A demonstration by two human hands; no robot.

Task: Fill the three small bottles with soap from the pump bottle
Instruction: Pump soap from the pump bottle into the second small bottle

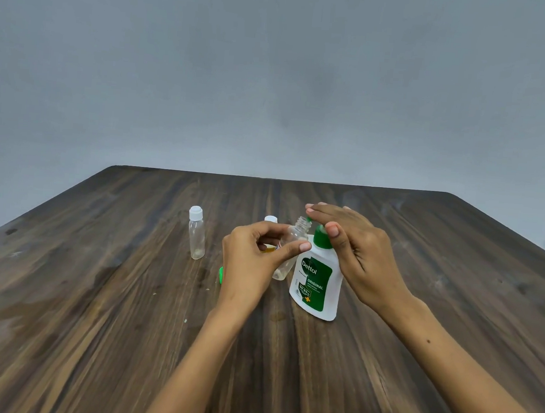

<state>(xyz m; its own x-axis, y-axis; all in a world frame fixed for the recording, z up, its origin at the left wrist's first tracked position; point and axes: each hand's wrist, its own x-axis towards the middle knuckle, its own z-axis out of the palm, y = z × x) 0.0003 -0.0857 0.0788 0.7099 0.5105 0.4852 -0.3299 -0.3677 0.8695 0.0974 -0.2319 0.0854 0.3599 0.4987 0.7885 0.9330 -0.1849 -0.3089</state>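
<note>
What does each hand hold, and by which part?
The left hand pinches the open small bottle by its body; the right hand rests flat on the pump bottle's pump head.

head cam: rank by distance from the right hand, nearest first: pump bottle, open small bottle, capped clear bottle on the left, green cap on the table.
From the right hand:
1. Pump bottle, directly under it, palm over the green pump.
2. Open small bottle, held tilted in the left hand, mouth at the spout.
3. Green cap, on the table behind the left wrist.
4. Capped clear bottle, standing far left.

left hand point(254, 260) holds open bottle point(289, 250) at pump bottle point(317, 281)
</note>
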